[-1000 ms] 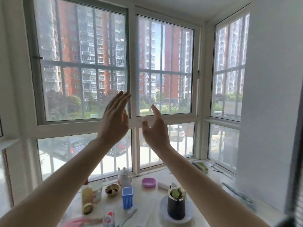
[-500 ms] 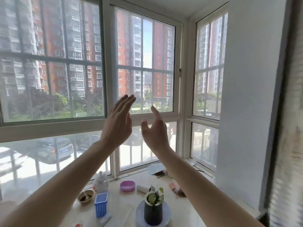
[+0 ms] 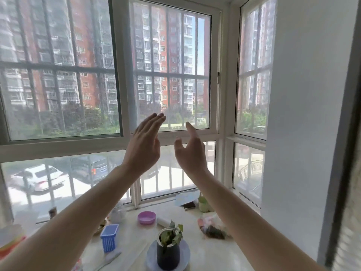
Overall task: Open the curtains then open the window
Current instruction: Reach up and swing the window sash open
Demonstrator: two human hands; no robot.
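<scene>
Left hand (image 3: 143, 151) and right hand (image 3: 190, 151) raised side by side, fingers spread and empty, apart from each other, in front of the shut window (image 3: 170, 71) straight ahead, table (image 3: 207, 253) below with a potted plant (image 3: 169, 249), a pink bowl (image 3: 146, 217), a blue basket (image 3: 109, 237)

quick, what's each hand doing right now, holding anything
Left hand: open, fingers straight, holding nothing, raised before the window frame.
Right hand: open, fingers loosely curled, holding nothing.
</scene>
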